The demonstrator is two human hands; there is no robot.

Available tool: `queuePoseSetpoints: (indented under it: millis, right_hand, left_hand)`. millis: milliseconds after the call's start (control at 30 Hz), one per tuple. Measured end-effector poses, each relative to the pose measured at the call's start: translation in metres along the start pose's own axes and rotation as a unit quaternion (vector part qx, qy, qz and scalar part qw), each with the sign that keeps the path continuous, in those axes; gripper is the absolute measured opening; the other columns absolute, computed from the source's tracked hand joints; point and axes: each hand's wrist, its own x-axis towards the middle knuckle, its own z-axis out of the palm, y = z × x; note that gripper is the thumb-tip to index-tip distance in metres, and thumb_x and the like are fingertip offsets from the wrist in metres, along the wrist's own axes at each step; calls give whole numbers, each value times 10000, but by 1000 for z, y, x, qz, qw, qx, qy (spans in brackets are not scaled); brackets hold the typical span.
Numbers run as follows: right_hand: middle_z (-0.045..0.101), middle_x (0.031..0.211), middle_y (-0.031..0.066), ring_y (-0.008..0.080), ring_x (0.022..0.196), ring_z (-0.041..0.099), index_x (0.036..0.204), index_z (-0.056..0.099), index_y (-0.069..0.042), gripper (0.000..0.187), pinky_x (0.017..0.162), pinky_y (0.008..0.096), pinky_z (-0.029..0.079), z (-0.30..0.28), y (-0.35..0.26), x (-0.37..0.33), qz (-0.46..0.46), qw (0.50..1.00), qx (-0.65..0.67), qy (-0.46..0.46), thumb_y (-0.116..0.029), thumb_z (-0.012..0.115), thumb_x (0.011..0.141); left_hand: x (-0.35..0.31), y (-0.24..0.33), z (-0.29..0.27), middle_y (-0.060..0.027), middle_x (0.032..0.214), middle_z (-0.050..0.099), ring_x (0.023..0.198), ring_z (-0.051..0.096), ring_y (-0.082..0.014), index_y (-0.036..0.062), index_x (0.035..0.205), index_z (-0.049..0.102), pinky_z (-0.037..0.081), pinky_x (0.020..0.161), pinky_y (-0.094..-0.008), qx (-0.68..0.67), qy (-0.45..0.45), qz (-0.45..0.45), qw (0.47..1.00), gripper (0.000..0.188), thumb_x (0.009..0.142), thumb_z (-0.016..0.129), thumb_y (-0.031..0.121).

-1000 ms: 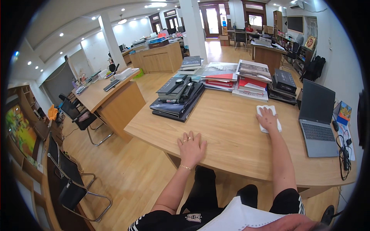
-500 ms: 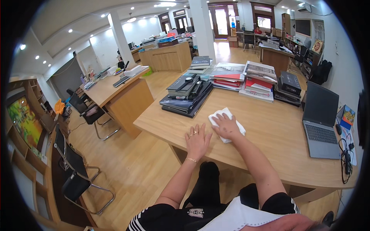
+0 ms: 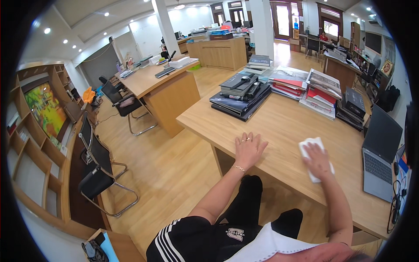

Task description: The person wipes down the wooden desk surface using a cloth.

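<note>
Wiping step in hand, judging by the pose: right hand is pressing flat on a white cloth at center right of the frame, fingers spread over it, palm down, not gripping so much as pinning it to the table. Cloth is lying on bare wood near the front edge, well apart from the book stacks in the upper middle and near the open laptop at the right edge. Left hand is resting open and flat on the tabletop at center frame, holding nothing, fingers fanned, apparently bracing the body. The two hands are apart, with a strip of bare wood between them. Person is leaning over the front edge from the bottom of the frame. Next move, as I read it: keeping even pressure on the cloth and sweeping it across the uncovered wood, staying short of the laptop and its cables at lower right so nothing gets snagged, and stopping before the dark binders in the upper middle unless those are getting lifted.
</note>
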Motion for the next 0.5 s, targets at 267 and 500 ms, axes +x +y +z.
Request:
queuePoseSetpoints:
  millis: [267, 500]
  right_hand:
    - [338, 1565, 42, 286, 1449, 287, 1484, 385, -239, 579, 1114, 629, 232, 3, 142, -2, 220, 974, -38, 42, -422, 483, 943]
    - [334, 1566, 50, 292, 1442, 297, 1488, 373, -220, 597, 1096, 666, 231, 8, 123, 66, 265, 962, -53, 40, -460, 456, 948]
  left_hand:
    - [-3, -5, 14, -147, 1206, 581, 1179, 482, -351, 81, 1247, 606, 312, 982, -534, 52, 81, 35, 995, 560, 966, 436, 534]
    - [-3, 3, -5, -143, 1261, 569, 1212, 470, -357, 81, 1265, 599, 305, 1001, -538, 24, 11, 9, 1000, 561, 962, 450, 529]
